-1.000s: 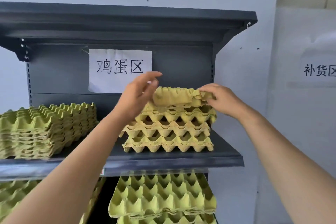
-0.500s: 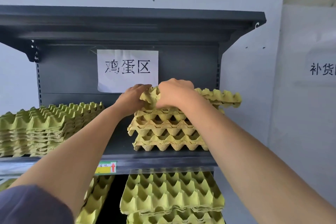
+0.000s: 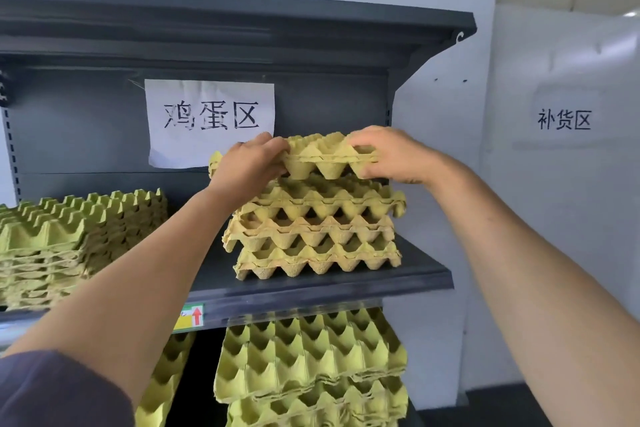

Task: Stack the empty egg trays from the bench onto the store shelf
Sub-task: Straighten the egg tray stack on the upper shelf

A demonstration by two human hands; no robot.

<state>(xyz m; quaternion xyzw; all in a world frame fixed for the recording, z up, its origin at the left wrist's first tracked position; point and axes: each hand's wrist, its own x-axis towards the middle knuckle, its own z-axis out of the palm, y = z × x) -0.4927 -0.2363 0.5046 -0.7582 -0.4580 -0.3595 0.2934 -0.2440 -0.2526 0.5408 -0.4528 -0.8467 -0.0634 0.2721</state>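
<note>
Left hand (image 3: 252, 165) and right hand (image 3: 388, 156) grip topmost tray (image 3: 322, 158) of shelf stack (image 3: 311, 236).

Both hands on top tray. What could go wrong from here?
1. The stack of yellow-green pulp egg trays is skewed, layers jutting sideways; the top pulp tray, gripped by the left hand and right hand, may not nest.
2. It sits near the dark grey metal shelf's front edge; pressing could push it off.

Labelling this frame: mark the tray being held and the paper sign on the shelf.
held tray (image 3: 329, 159): head view, middle of its front rim.
paper sign (image 3: 209, 121): head view, centre of the sheet.
</note>
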